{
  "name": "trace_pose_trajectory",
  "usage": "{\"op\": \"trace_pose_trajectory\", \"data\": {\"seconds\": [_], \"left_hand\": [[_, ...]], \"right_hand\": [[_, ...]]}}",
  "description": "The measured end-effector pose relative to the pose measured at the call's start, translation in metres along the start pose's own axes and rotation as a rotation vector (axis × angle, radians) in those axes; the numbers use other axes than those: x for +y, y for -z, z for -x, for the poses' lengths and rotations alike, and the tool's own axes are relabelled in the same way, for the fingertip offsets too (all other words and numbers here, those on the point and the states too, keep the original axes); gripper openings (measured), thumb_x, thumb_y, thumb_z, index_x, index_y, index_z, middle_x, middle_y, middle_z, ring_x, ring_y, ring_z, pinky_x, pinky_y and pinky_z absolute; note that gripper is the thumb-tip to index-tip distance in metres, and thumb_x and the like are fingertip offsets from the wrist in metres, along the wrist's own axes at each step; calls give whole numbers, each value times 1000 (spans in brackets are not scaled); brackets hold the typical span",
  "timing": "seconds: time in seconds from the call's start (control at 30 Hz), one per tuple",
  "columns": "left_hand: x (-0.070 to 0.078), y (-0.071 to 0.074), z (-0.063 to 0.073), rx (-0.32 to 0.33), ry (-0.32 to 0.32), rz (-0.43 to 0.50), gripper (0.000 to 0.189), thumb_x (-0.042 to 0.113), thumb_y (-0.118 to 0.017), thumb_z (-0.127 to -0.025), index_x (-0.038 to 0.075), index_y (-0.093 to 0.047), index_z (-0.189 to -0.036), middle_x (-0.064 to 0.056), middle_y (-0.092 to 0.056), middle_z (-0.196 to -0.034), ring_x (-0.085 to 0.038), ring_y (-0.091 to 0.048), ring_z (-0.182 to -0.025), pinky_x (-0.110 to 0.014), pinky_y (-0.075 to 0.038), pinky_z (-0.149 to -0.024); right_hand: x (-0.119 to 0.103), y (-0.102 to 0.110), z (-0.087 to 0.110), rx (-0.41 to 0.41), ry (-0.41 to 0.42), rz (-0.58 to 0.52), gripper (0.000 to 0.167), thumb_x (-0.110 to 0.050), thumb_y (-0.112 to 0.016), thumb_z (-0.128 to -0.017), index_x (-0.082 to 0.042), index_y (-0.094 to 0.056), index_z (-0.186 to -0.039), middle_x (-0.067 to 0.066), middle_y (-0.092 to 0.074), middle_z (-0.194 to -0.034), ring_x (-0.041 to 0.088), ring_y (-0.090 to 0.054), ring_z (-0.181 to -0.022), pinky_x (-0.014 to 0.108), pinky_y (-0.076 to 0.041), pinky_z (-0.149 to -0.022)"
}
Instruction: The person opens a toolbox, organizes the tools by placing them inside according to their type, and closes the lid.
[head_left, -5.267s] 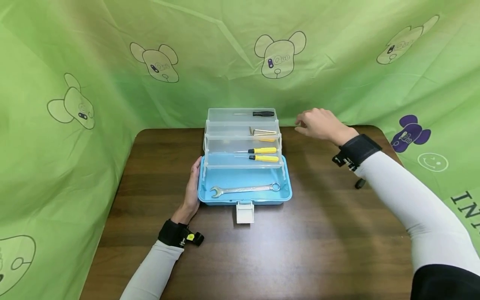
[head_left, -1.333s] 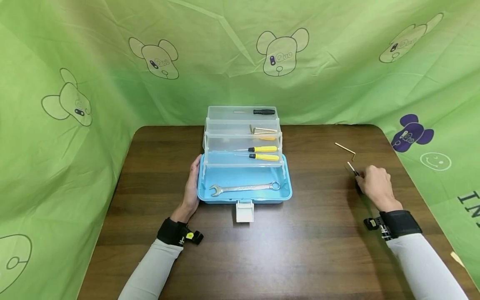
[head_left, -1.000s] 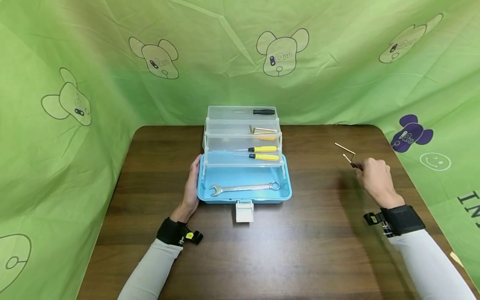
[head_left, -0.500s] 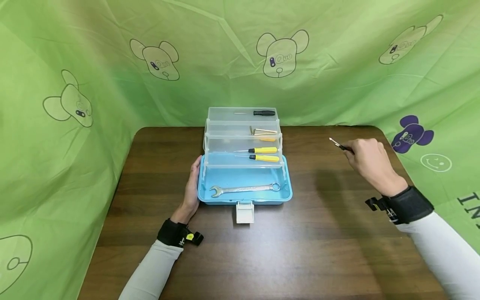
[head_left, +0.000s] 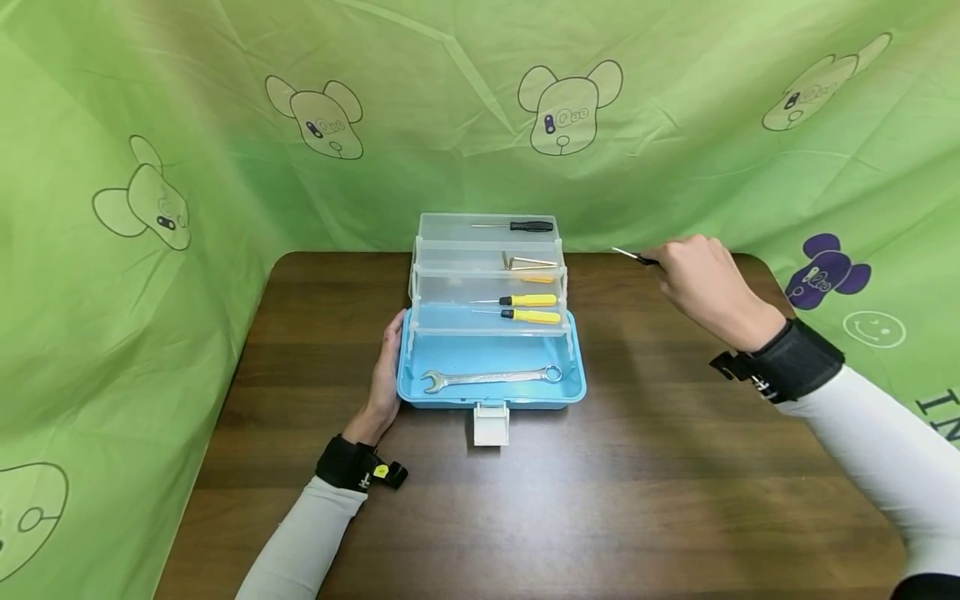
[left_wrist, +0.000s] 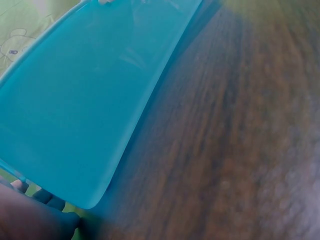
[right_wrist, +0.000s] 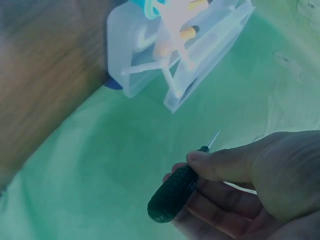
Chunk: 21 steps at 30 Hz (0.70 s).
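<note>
My right hand (head_left: 708, 287) is raised over the table's far right part, holding a black-handled screwdriver (head_left: 647, 259) whose bright shaft points left toward the toolbox. In the right wrist view, thumb and fingers pinch that screwdriver's handle (right_wrist: 175, 192), and a thin pale strip shows between the fingers. My left hand (head_left: 385, 371) rests along the left side of the blue toolbox (head_left: 487, 403), partly hidden by it. The toolbox is open, its clear trays (head_left: 487, 287) fanned out in tiers. A combination wrench (head_left: 491, 378) lies in its base.
The trays hold a black screwdriver (head_left: 531, 226), gold hex keys (head_left: 532, 265) and several yellow-handled screwdrivers, one yellow handle (head_left: 536, 317) in the lowest tray. The white latch (head_left: 491, 425) hangs down in front. A green printed cloth (head_left: 450, 167) rises behind the brown wooden table (head_left: 600, 500).
My right hand took up the black screwdriver at the right and moved up and left with it. The hex key on the table there no longer shows. The left hand stays put.
</note>
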<state>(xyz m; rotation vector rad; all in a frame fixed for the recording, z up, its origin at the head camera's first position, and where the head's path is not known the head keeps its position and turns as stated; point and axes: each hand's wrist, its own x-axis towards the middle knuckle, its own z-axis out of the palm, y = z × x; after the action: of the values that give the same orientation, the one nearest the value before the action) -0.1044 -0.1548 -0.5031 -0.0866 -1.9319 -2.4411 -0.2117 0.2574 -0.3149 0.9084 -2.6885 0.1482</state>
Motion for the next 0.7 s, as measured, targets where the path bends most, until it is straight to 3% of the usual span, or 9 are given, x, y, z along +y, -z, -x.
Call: {"op": "trace_pose_trajectory", "data": {"seconds": [0.1, 0.4, 0.53, 0.7], "left_hand": [[1, 0, 0, -1, -2, 1, 69, 44, -13, -116, 1, -9, -169, -16, -10, -176, -28, -7, -163, -49, -5, -131], [1, 0, -1, 0, 0, 2, 69, 44, -13, -116, 0, -9, -169, -16, -11, -176, -28, -8, -163, -49, -5, -131], [0, 0, -2, -7, -4, 6, 70, 45, -14, -116, 0, -9, -169, -16, -11, -176, -28, -7, -163, -48, -6, -131], [0, 0, -1, -3, -7, 4, 70, 45, -14, -116, -1, -9, -168, -16, -11, -176, -28, -8, -163, -48, -5, -131]], "right_hand": [[-4, 0, -13, -22, 39, 3, 31, 19, -52, -75, -5, -70, -80, 10, -62, -67, 36, -62, -56, 58, -46, -48], [-11, -6, -52, -35, 60, -41, 12, 10, -71, -89, -1, -76, -87, 16, -71, -75, 38, -66, -62, 58, -51, -53], [-14, -11, -67, -37, 73, -56, 12, 8, -70, -93, 0, -77, -87, 13, -68, -73, 32, -63, -61, 53, -51, -54], [-19, -20, -90, -47, 141, -76, 24, 12, -62, -92, -5, -68, -75, 10, -58, -68, 25, -50, -60, 43, -42, -53]]}}
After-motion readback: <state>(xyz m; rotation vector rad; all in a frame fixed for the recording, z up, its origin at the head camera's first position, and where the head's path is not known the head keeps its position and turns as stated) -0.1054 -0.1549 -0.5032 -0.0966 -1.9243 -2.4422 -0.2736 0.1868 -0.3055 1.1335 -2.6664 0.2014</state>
